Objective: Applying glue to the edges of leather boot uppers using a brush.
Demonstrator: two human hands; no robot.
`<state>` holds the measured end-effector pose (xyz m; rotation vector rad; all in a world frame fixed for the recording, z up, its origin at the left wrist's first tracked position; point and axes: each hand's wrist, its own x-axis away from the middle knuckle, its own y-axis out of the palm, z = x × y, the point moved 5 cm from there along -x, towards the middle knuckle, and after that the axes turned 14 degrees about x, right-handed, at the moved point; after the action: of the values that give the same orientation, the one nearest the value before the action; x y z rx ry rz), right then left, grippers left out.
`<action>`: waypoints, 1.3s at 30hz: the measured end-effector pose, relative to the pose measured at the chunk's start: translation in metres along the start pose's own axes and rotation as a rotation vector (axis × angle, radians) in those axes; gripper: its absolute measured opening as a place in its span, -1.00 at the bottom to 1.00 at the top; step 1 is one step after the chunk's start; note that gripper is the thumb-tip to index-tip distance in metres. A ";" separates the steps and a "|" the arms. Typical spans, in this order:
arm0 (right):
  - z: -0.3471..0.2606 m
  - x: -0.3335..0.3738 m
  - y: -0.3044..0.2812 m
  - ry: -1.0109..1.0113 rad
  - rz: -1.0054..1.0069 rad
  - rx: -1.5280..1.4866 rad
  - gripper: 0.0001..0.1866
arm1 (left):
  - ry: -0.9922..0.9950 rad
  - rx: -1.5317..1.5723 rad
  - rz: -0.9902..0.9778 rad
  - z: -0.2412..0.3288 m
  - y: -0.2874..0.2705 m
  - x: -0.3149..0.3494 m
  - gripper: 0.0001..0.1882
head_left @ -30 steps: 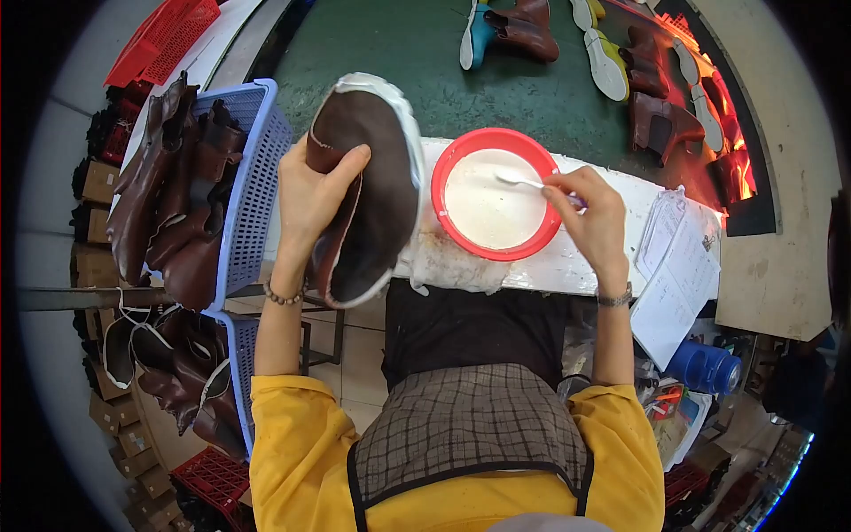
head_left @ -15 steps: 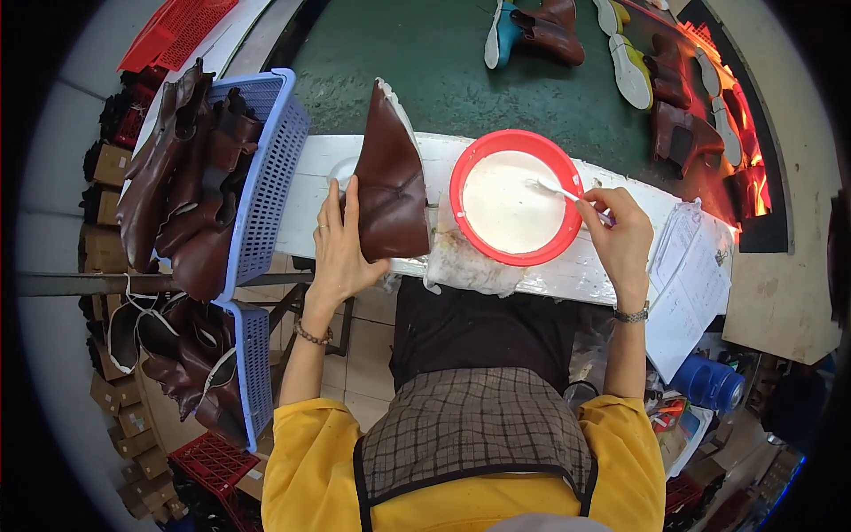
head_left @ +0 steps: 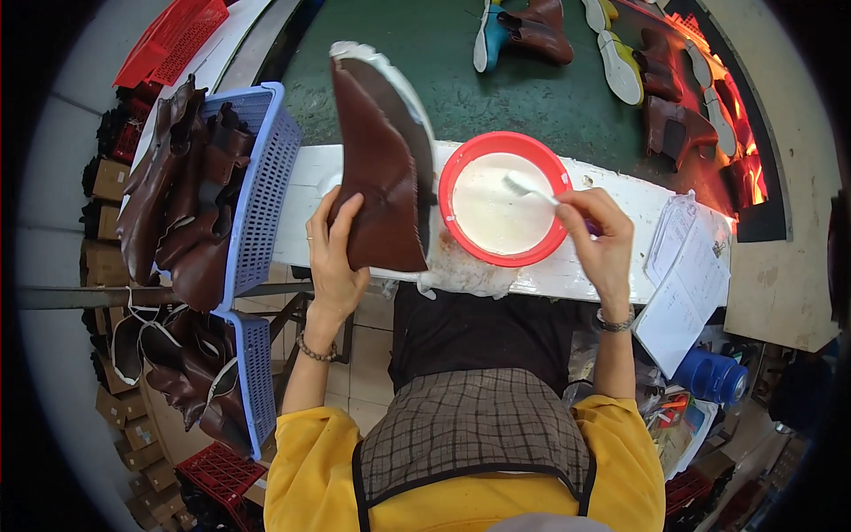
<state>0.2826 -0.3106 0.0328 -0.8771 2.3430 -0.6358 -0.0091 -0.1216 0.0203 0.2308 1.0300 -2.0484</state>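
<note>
My left hand (head_left: 335, 257) grips a brown leather boot upper (head_left: 377, 177) by its lower edge and holds it upright over the white bench (head_left: 585, 275); its white-coated underside faces right. My right hand (head_left: 596, 232) holds a brush (head_left: 532, 189) whose white bristles dip into the white glue in a red bowl (head_left: 461, 177). The bowl sits on the bench just right of the boot.
Two blue baskets (head_left: 261, 186) full of brown boot uppers stand at my left. Papers (head_left: 687, 266) lie at the bench's right end. Beyond the bench runs a green conveyor (head_left: 532, 97) carrying boots and soles. A blue jug (head_left: 709, 377) sits low right.
My left hand has raised and turned the boot so it stands taller, sole edge toward the bowl. The brush has stayed in the bowl, shifting slightly.
</note>
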 end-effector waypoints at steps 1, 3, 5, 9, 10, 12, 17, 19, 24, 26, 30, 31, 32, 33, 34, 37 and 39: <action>-0.010 -0.002 0.005 -0.041 -0.032 -0.078 -0.90 | 0.043 0.018 -0.008 0.004 0.001 -0.001 -0.06; -0.021 -0.009 0.009 -0.086 -0.036 -0.054 -0.90 | 0.087 0.042 -0.034 0.018 0.002 -0.002 -0.10; -0.020 -0.019 0.010 -0.169 0.001 0.021 -0.89 | 0.170 0.114 -0.053 0.030 0.004 -0.002 -0.20; -0.025 -0.042 0.000 -0.174 0.129 0.032 -0.86 | 0.191 0.168 -0.092 0.043 0.003 -0.003 -0.20; -0.025 -0.041 0.000 -0.175 0.126 0.029 -0.86 | 0.189 0.165 -0.091 0.047 0.003 -0.006 -0.20; -0.027 -0.034 0.002 -0.244 0.077 -0.057 -0.85 | 0.072 0.242 -0.021 0.048 0.002 -0.012 -0.19; -0.034 -0.009 0.003 -0.307 0.047 -0.091 -0.78 | 0.061 0.228 0.091 0.051 0.002 -0.030 -0.19; -0.036 -0.004 0.004 -0.322 0.037 -0.078 -0.78 | 0.068 0.248 0.125 0.047 0.005 -0.033 -0.19; -0.042 0.002 0.001 -0.350 0.027 -0.046 -0.78 | 0.170 0.249 0.255 0.048 0.008 -0.043 -0.24; -0.046 0.005 -0.001 -0.397 0.001 0.010 -0.79 | 0.190 0.228 0.295 0.045 0.012 -0.047 -0.26; -0.053 0.012 0.001 -0.358 -0.060 -0.044 -0.82 | 0.250 0.144 0.360 0.040 0.019 -0.050 -0.31; -0.053 0.014 0.002 -0.290 -0.147 -0.080 -0.84 | 0.251 0.146 0.359 0.038 0.021 -0.049 -0.31; -0.052 0.015 0.005 -0.222 -0.233 -0.116 -0.86 | 0.224 0.148 0.340 0.035 0.023 -0.048 -0.31; -0.052 0.014 0.007 -0.221 -0.250 -0.123 -0.89 | 0.198 0.150 0.322 0.032 0.023 -0.047 -0.30; -0.049 0.012 0.005 -0.219 -0.245 -0.119 -0.89 | 0.203 0.155 0.320 0.031 0.022 -0.047 -0.30; -0.023 -0.004 -0.002 -0.127 -0.095 0.078 -0.90 | 0.059 0.590 0.244 0.009 0.005 -0.038 -0.25; 0.002 -0.015 0.000 -0.211 -0.033 0.420 -0.88 | -0.154 0.668 0.240 -0.033 -0.011 -0.014 -0.29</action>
<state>0.2939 -0.3005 0.0363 -0.7476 1.9131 -0.9558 -0.0146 -0.0854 0.0123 0.5009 0.1830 -2.0820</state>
